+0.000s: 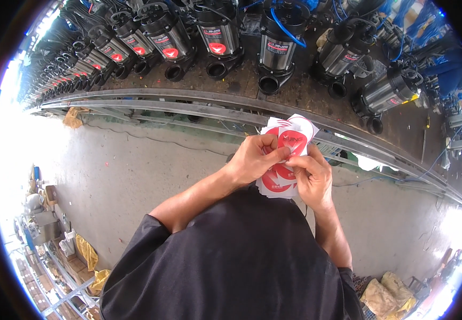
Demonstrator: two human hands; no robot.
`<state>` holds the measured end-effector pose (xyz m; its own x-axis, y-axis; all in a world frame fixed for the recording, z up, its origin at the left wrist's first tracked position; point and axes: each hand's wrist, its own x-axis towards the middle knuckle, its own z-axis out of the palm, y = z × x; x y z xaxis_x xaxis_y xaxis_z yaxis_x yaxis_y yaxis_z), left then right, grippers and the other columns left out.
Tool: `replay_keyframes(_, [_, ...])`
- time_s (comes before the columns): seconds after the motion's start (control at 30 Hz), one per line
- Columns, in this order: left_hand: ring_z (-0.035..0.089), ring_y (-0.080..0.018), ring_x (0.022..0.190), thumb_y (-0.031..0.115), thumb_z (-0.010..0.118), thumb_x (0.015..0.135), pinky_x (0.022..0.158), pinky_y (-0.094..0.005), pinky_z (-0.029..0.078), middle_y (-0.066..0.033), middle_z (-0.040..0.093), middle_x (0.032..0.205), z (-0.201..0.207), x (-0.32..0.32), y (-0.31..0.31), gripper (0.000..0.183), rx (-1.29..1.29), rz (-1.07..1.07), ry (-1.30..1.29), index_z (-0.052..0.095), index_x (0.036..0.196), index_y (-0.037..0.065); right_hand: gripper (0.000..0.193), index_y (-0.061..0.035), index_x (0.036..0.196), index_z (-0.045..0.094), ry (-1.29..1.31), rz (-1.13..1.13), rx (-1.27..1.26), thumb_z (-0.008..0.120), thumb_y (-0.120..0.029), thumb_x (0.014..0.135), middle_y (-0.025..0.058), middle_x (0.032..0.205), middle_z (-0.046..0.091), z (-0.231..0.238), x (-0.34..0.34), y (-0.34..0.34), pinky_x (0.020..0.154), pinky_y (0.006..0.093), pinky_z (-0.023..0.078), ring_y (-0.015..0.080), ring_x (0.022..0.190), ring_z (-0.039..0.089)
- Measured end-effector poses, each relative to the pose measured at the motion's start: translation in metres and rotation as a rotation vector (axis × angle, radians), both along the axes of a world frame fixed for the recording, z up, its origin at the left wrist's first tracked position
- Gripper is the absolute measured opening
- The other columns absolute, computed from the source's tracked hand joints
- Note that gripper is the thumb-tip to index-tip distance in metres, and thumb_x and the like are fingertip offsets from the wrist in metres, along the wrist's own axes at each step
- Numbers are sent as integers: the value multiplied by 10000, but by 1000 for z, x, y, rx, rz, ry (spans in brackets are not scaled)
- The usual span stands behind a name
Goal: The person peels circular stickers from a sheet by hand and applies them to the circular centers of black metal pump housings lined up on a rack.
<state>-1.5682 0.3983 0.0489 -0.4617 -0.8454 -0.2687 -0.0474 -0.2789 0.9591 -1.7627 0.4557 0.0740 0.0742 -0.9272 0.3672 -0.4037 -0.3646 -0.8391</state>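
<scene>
Both my hands meet in front of my chest at a stack of red and white stickers [277,184] on white backing sheets. My left hand [255,158] is closed, its thumb and fingers pinching the sheets from the left. From the right, my right hand [313,175] pinches the lower edge of the upper round red sticker [293,140], thumb and forefinger close to my left thumb. More red stickers show below and behind my fingers. Whether the top sticker is partly off its backing, I cannot tell.
A long dark workbench [236,92] with a metal edge curves across ahead of me. On it stands a row of steel and black submersible pumps [219,34], several with round red stickers. A tilted pump [388,93] is at the right. Boxes and yellow sacks [85,250] lie behind left.
</scene>
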Motion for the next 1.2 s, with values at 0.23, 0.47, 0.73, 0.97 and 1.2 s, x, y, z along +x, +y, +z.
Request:
replay_keyframes(0.23, [524,-34,735,241,759,1017,604,-251,440,33,621,785,-7,-5,-3,295,49,97,124,686,863,-1,220,-73,977,740,18,3,-4,691,122,888,94,881,626,3,-1,-3,627,332,501,244,729,643])
replay_keyframes(0.47, [567,-32,792,230,751,1029,673,-233,483,23,682,878,1,-1,-7,247,35,49,46,746,998,-15,213,-55,967,727,46,-3,52,689,128,866,87,847,613,8,-1,-5,625,338,499,242,720,626])
replay_keyframes(0.73, [511,-32,728,240,763,1012,598,-246,436,37,632,788,7,-7,-11,281,81,162,119,717,904,-15,225,-57,974,732,37,17,6,695,135,863,106,1003,616,1,-5,-10,669,339,524,237,761,629])
replay_keyframes(0.97, [654,-76,870,241,735,1034,747,-271,567,-43,735,988,9,-7,-11,331,207,124,358,734,1154,-67,231,-86,957,754,-9,-97,-40,760,109,834,142,1342,512,-4,5,-13,780,368,553,278,1030,616])
replay_keyframes(1.2, [694,-117,927,164,726,1025,810,-293,587,-72,753,1085,-6,-5,-16,294,286,120,332,732,1197,-74,231,-99,926,756,249,-15,-309,806,32,742,118,1145,621,1,-10,-21,968,466,488,366,1118,575])
